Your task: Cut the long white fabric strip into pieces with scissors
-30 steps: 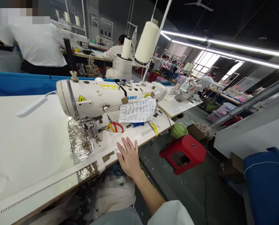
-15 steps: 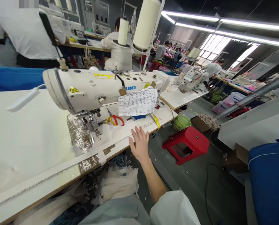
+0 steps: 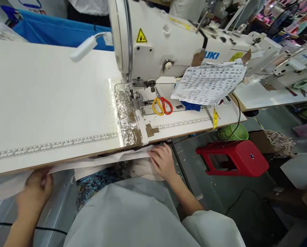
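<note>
Now both hands are working just under the front edge of the desk [image 3: 53,103], where a long strip of white fabric [image 3: 102,160] is hanging along that edge. The right hand [image 3: 163,160] is lying below the front edge, close under the sewing machine [image 3: 169,44], with the fingers curled down on the strip and on the bundle of white cloth in the lap; it seems to be pinching the fabric, but the fingertips are partly hidden, so I cannot tell how firmly. The left hand [image 3: 36,187] is blurred near the left front corner, closing around the other end of the same strip.

I am judging the fabric as very light, thin and soft. It is sagging between the two hands and wrinkling easily, so it is not keeping any shape by itself. It probably is slipping a little over the smooth desk top and the shiny foil patch [image 3: 126,118] beside the needle. The good place for holding is the long edge, pinched at two points well apart, so the strip is staying straight and flat.

On the desk, behind the needle area, yellow and red scissors [image 3: 162,104] are lying, and a printed paper sheet [image 3: 210,82] is hanging from the machine arm. A red stool [image 3: 233,158] is standing on the floor at the right.
</note>
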`<state>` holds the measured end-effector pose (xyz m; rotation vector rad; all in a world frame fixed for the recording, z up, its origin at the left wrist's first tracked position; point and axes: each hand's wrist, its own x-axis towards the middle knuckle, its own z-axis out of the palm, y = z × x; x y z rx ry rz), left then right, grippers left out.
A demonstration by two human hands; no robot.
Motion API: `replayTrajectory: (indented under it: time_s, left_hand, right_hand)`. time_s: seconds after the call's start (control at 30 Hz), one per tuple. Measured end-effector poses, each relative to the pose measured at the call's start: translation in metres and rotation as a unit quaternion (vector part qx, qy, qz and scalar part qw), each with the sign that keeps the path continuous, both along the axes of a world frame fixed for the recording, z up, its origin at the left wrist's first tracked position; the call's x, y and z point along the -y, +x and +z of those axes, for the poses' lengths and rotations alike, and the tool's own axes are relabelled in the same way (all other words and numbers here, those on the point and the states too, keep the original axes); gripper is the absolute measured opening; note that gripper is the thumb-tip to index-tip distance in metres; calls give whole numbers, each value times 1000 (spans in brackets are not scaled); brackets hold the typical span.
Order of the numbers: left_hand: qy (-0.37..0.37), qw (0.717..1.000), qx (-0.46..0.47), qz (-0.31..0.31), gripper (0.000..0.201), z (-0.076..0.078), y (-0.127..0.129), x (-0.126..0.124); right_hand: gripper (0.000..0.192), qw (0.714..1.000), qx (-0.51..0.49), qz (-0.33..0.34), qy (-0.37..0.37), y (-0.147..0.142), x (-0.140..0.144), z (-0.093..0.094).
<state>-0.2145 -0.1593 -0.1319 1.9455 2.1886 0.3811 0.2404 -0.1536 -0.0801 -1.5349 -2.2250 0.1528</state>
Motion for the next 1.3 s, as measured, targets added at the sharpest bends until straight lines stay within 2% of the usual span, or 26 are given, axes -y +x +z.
replayTrajectory:
  time_s: [0.07, 0.13, 0.23, 0.27, 0.33, 0.4, 0.47, 0.53, 0.6, 0.7, 0.73, 0.8, 0.83, 0.87, 0.9, 0.93, 1.0, 1.03, 1.07, 1.13, 1.2, 1.27, 1.3]
  left_hand:
    - [1, 1000, 3, -14, 34, -14, 6, 5]
    - [28, 999, 9, -27, 32, -17, 20, 12]
    - [65, 996, 51, -17, 30, -3, 60, 20]
    - [54, 994, 91, -27, 31, 4, 77, 22]
    - [-22, 974, 212, -82, 34, 17, 115, 22]
    - [-139, 925, 313, -164, 38, 25, 155, 18]
    - [-245, 873, 357, -224, 46, 28, 191, 14]
    - [-307, 828, 403, -240, 51, 27, 220, 11]
    - [-328, 787, 483, -197, 51, 28, 241, 7]
    - [-304, 719, 619, -82, 50, 39, 255, 0]
    - [-302, 698, 646, -70, 50, 46, 256, -2]
    - [-352, 661, 653, -119, 50, 66, 253, -7]
    - [-398, 642, 633, -167, 50, 77, 249, -10]
    - [-439, 628, 605, -216, 48, 90, 243, -12]
    - [-460, 627, 572, -261, 46, 102, 236, -15]
    - [-453, 646, 539, -296, 43, 114, 227, -18]
    - [-391, 709, 478, -342, 36, 136, 202, -26]
    - [-356, 741, 445, -355, 31, 146, 186, -29]
    - [-344, 758, 417, -365, 26, 154, 167, -33]
    - [-339, 796, 351, -359, 23, 167, 124, -38]
    - [-324, 838, 289, -331, 29, 176, 80, -42]
    - [-314, 879, 218, -285, 38, 184, 41, -46]
    - [-286, 906, 176, -258, 44, 187, 27, -48]
  right_hand:
    - [25, 992, 44, 23, -113, -9, 11, -11]
    - [23, 979, 76, 42, -185, -12, 25, -20]
    - [12, 964, 110, 40, -238, -9, 47, -30]
    - [8, 959, 122, 26, -253, -7, 53, -32]
    - [4, 950, 138, 0, -279, -6, 60, -34]
    - [5, 945, 137, -12, -297, -7, 61, -32]
    - [8, 945, 123, -14, -303, -11, 57, -27]
    - [11, 948, 104, -16, -302, -19, 53, -19]
    - [15, 957, 72, 8, -282, -28, 49, -7]
    - [22, 982, -18, 54, -180, -38, 42, 18]
    - [22, 989, -56, 51, -130, -40, 38, 27]
    - [19, 990, -125, 26, -54, -41, 27, 43]
    - [18, 986, -155, 29, -50, -40, 20, 49]
    - [19, 979, -180, 56, -74, -39, 13, 54]
    - [22, 966, -202, 103, -123, -38, 7, 56]
    - [27, 946, -218, 154, -185, -37, 1, 58]
    - [37, 898, -239, 227, -293, -30, -6, 61]
    - [38, 882, -242, 240, -325, -24, -9, 63]
    - [37, 877, -239, 240, -341, -16, -12, 66]
    - [30, 883, -217, 229, -347, 4, -17, 79]
    - [24, 896, -180, 218, -342, 30, -25, 97]
    - [23, 915, -144, 197, -323, 54, -34, 115]
    - [24, 928, -128, 181, -298, 64, -40, 123]
